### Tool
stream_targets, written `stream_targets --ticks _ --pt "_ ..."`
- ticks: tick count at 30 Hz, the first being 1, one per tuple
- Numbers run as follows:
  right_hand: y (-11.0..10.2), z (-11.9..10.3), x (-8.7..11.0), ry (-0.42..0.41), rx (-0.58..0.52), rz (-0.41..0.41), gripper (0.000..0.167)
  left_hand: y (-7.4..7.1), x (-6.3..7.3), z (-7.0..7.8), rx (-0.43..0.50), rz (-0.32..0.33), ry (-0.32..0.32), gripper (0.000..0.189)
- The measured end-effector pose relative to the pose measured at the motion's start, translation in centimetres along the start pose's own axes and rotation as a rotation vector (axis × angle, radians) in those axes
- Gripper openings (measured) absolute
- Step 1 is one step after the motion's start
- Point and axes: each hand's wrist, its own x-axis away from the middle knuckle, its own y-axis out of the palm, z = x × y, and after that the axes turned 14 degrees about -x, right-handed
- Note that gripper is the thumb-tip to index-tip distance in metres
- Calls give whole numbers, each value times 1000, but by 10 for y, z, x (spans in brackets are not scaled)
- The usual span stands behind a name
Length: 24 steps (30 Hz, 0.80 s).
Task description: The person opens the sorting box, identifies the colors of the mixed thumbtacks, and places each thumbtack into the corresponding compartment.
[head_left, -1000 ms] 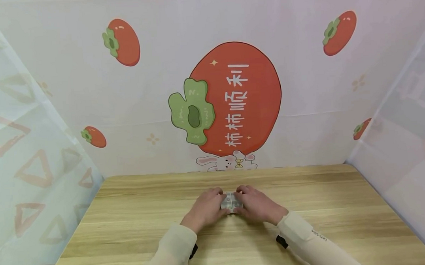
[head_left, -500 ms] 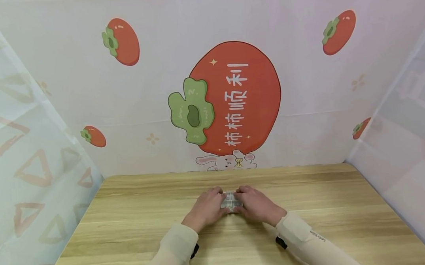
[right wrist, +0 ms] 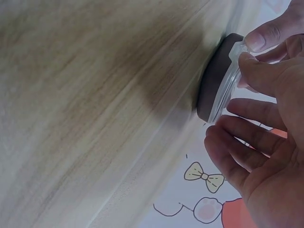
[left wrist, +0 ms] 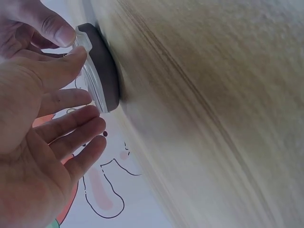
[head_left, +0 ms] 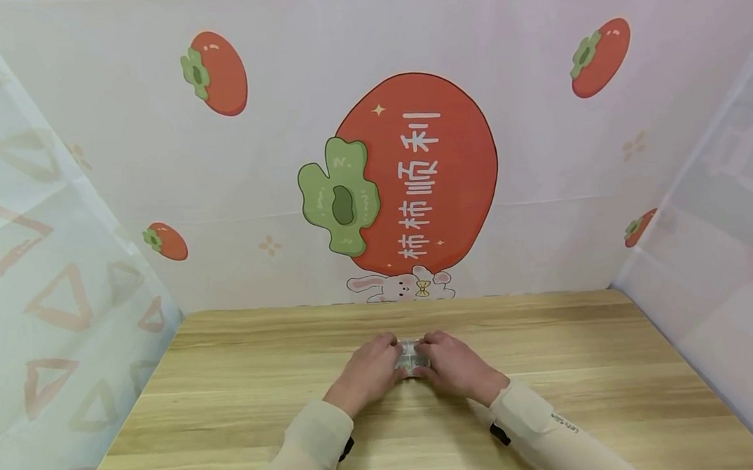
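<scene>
A small pill box (head_left: 410,360) lies on the table between both hands, its clear lid divided into compartments. In the left wrist view its dark grey-brown base (left wrist: 105,69) sits against the wood with the lid on top. My left hand (head_left: 368,370) holds the left side of the lid, thumb at the near edge and fingers farther back. On the other side my right hand (head_left: 456,366) does the same, as the right wrist view shows with its thumb at the rim of the clear lid (right wrist: 227,88). The fingers hide both ends of the box.
The wooden table (head_left: 233,409) reaches back to a white cloth (head_left: 272,148) printed with persimmons and a rabbit. Patterned cloth sides (head_left: 44,277) flank it left and right. Both forearms wear light sleeves with black straps (head_left: 500,433) at the wrists.
The left hand has shifted very slightly rightward over the lid. The right hand and the pill box stay in almost the same place.
</scene>
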Motion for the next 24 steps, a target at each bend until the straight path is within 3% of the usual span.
stream_targets --ticks 10,24 --pt "2 0 -1 -36 73 9 41 2 1 0 -33 34 20 37" --pt "-2 -3 -5 -28 -11 24 30 1 -1 0 14 25 -6 35"
